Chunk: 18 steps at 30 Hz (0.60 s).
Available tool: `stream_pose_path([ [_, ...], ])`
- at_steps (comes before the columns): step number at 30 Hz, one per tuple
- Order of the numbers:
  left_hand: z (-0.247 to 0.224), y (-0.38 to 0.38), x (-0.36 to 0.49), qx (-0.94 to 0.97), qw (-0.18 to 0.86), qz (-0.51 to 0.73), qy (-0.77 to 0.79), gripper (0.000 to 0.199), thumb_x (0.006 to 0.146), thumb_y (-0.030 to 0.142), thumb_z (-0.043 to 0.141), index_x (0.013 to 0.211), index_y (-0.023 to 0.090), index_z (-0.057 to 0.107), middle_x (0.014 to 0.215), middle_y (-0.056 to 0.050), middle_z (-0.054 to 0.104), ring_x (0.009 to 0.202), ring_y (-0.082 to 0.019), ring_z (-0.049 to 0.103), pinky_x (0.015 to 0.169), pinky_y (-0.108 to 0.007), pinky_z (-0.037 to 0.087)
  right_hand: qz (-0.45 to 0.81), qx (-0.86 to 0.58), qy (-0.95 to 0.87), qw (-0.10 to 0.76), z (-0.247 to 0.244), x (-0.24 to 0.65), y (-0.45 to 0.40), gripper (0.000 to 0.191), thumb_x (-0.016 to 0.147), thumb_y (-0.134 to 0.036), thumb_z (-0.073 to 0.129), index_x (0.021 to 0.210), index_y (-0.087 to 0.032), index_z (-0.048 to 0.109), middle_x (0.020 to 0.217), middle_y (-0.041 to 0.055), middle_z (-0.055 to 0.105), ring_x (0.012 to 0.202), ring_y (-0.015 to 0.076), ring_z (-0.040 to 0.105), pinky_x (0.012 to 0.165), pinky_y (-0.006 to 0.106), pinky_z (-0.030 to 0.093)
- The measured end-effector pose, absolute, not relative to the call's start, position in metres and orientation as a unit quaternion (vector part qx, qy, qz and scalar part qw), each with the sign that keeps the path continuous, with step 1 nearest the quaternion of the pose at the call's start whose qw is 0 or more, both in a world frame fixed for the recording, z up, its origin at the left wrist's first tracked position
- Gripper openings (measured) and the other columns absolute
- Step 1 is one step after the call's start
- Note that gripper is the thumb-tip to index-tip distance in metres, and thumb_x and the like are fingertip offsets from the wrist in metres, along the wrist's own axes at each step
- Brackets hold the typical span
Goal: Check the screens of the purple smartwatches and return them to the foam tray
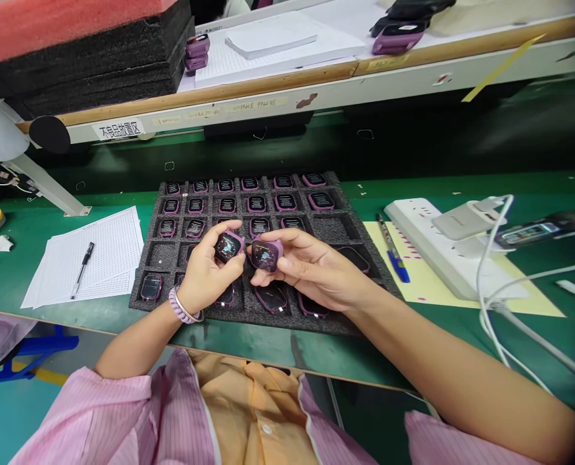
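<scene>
My left hand (209,270) is closed around a purple smartwatch (229,246) whose dark screen is lit and faces me. Close beside it, my right hand (311,268) grips a second purple smartwatch (265,256), its screen lit as well. Both watches are held above a black foam tray (145,271). Purple-framed watches sit in many of the tray's compartments; those in the far rows, such as the corner watch (321,200), show lit text. Screens in the near row look dark, like the watch at the left (151,287). My hands hide the tray's middle.
Left of the tray lie printed sheets (108,245) with a black pen (83,270). To the right are a white power strip (442,252), a blue pen (393,248) and loose white cables (484,284). A shelf (331,84) above holds stacked black foam (123,64).
</scene>
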<state>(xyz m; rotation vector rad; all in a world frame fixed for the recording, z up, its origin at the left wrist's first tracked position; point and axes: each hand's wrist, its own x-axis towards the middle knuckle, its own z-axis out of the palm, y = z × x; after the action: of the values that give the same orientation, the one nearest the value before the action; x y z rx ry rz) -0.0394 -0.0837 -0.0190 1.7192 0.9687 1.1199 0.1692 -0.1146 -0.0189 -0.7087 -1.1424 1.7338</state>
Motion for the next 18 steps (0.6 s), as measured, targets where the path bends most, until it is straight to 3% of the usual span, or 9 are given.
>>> stream_pose_path([
  [5,-0.0208,-0.0834,-0.0395,0.677,0.442,0.445,0.385,0.049,0.084,0.028,0.066,0.132,0.019,0.061,0.099,-0.004,0.066,0.082,-0.015,0.061,0.074,-0.025,0.052,0.700,-0.294,-0.462,0.458,-0.0193,0.1690,-0.1145,0.052,0.086,-0.052,0.092,0.124,-0.027,0.066,0.091,0.0013,0.077,0.088,0.0246,0.080,0.090,0.043,0.065],
  [11,-0.0200,-0.0858,-0.0391,0.672,0.439,0.452,0.389,0.048,0.083,0.028,0.067,0.130,0.019,0.062,0.096,-0.003,0.065,0.081,-0.015,0.060,0.071,-0.025,0.051,0.702,-0.281,-0.460,0.466,-0.0176,0.1684,-0.1146,0.049,0.087,-0.049,0.093,0.122,-0.027,0.066,0.090,0.0009,0.078,0.085,0.0218,0.080,0.085,0.038,0.065],
  [18,-0.0209,-0.0846,-0.0393,0.677,0.438,0.446,0.388,0.050,0.084,0.029,0.068,0.132,0.020,0.060,0.100,-0.003,0.064,0.082,-0.015,0.060,0.075,-0.026,0.052,0.692,-0.298,-0.465,0.465,-0.0188,0.1694,-0.1139,0.052,0.086,-0.052,0.092,0.123,-0.027,0.065,0.091,0.0007,0.077,0.088,0.0245,0.081,0.089,0.044,0.066],
])
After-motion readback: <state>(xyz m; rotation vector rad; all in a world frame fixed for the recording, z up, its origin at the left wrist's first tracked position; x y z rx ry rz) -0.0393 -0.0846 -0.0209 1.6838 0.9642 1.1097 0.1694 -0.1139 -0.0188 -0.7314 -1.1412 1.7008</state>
